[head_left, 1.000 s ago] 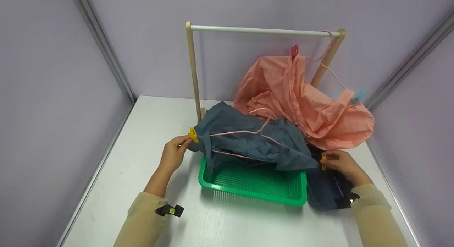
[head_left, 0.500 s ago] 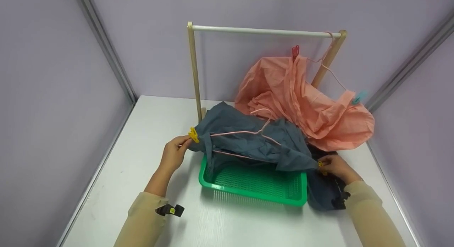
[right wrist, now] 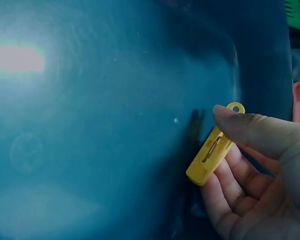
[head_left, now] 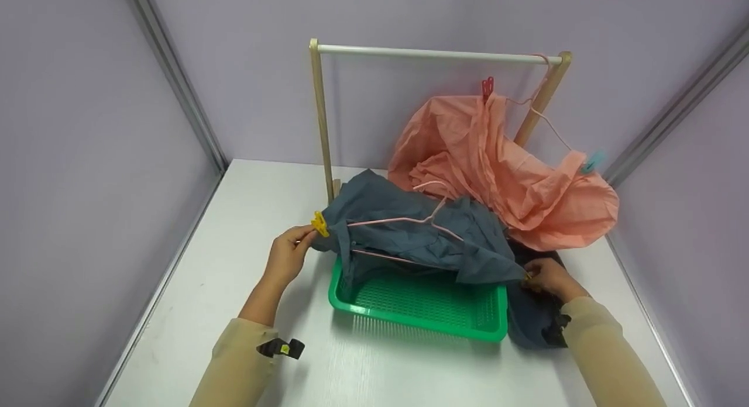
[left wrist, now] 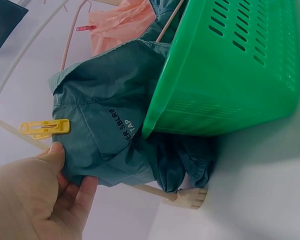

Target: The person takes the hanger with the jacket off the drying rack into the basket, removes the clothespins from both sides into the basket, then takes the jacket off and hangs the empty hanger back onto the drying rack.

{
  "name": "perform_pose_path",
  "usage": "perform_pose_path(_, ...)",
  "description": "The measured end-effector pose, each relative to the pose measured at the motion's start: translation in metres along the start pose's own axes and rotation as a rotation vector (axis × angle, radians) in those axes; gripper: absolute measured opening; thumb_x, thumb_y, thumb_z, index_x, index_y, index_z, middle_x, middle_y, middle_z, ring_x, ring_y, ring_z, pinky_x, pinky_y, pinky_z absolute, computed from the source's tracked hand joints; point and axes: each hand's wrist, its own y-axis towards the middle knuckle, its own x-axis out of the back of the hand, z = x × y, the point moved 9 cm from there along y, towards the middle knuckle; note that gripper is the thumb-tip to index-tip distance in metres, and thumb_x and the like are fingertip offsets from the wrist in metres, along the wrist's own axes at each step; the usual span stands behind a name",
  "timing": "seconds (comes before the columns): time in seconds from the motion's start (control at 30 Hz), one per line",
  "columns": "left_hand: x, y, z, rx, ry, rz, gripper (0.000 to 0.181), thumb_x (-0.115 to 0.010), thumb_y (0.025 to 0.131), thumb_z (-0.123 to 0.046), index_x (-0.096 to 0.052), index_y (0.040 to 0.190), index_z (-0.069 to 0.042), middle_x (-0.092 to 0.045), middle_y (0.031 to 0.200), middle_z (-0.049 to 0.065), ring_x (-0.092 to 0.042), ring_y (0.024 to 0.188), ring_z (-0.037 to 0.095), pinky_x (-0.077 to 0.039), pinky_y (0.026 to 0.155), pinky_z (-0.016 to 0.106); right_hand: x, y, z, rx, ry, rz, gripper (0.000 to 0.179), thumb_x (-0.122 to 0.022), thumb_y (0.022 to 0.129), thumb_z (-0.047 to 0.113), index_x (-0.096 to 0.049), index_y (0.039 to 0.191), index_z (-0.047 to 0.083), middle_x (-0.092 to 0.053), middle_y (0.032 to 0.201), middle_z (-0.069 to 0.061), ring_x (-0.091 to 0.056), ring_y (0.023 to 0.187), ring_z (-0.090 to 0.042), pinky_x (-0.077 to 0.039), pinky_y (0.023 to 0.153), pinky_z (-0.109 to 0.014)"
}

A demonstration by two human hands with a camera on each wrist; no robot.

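Note:
A blue-grey garment (head_left: 383, 199), with a pink hanger (head_left: 389, 220) lying across it, is draped over the back of the green basket (head_left: 409, 323). My left hand (head_left: 285, 258) pinches the garment's left edge between thumb and fingers. Just above those fingertips, a yellow clothespin (left wrist: 46, 127) is clipped on the cloth. Over at the right corner of the garment, my right hand (head_left: 551, 278) pinches another yellow clothespin (right wrist: 211, 155) by its handle end. In the head view its fingers mostly cover that clothespin, which is right at the cloth's tip.
Behind stands a rack with a white rail (head_left: 421, 52) and wooden posts. A pink garment (head_left: 462, 123) hangs at its right on a hanger, with a red clothespin (head_left: 487, 87) and a teal clothespin (head_left: 592, 162). A dark blue basin (head_left: 529, 322) lies under my right hand.
My right hand has moved left and slightly down with the yellow clothespin, bringing it to the garment's right corner. The left hand keeps its place at the left edge.

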Motion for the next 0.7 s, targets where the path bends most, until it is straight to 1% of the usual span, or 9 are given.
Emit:
perform_pose_path(0.13,-0.0006,0.0004,0.0007,0.004,-0.007,0.004,0.022,-0.063,0.100,-0.018,-0.074,0.114,-0.007,-0.072,0.111,0.008,-0.066,0.101,0.023,-0.055,0.085,0.040,-0.0013,0.0027,-0.0022,-0.015,-0.035,-0.011,0.028,-0.077,0.083,0.004,-0.067,0.107,-0.005,-0.065,0.082,-0.008,-0.058,0.071,-0.021,-0.051,0.064,-0.032)
perform_pose_path(0.3,0.0001,0.0004,0.0015,-0.002,-0.012,0.002,0.022,-0.063,0.100,-0.019,-0.075,0.115,-0.007,-0.072,0.111,0.008,-0.067,0.103,0.023,-0.055,0.085,0.042,-0.0013,0.0036,0.0017,0.024,-0.035,-0.014,0.029,-0.077,0.082,0.002,-0.066,0.107,-0.006,-0.065,0.083,-0.010,-0.058,0.070,-0.020,-0.051,0.062,-0.032)
perform_pose_path(0.43,0.0007,-0.0002,0.0002,-0.010,-0.010,0.000,0.022,-0.063,0.100,-0.019,-0.075,0.115,-0.007,-0.072,0.111,0.008,-0.067,0.103,0.024,-0.055,0.085,0.041,-0.0014,0.0029,0.0029,0.032,-0.018,-0.016,0.031,-0.077,0.082,0.000,-0.065,0.109,-0.007,-0.065,0.084,-0.011,-0.059,0.070,-0.020,-0.052,0.063,-0.032)
perform_pose_path(0.57,0.0003,-0.0008,-0.0006,-0.013,-0.012,0.007,0.023,-0.063,0.100,-0.018,-0.074,0.116,-0.006,-0.072,0.110,0.008,-0.067,0.102,0.024,-0.055,0.085,0.041,-0.0006,0.0010,0.0015,0.022,0.024,-0.016,0.032,-0.075,0.084,0.000,-0.065,0.113,-0.009,-0.067,0.090,-0.016,-0.062,0.073,-0.022,-0.056,0.068,-0.034)
perform_pose_path(0.7,0.0006,-0.0007,-0.0001,-0.010,-0.015,0.005,0.023,-0.063,0.100,-0.017,-0.074,0.116,-0.006,-0.072,0.110,0.008,-0.067,0.102,0.023,-0.056,0.085,0.040,0.0026,-0.0022,0.0013,0.014,0.046,-0.011,0.035,-0.074,0.087,0.003,-0.064,0.118,-0.008,-0.069,0.098,-0.018,-0.065,0.080,-0.026,-0.058,0.077,-0.040)
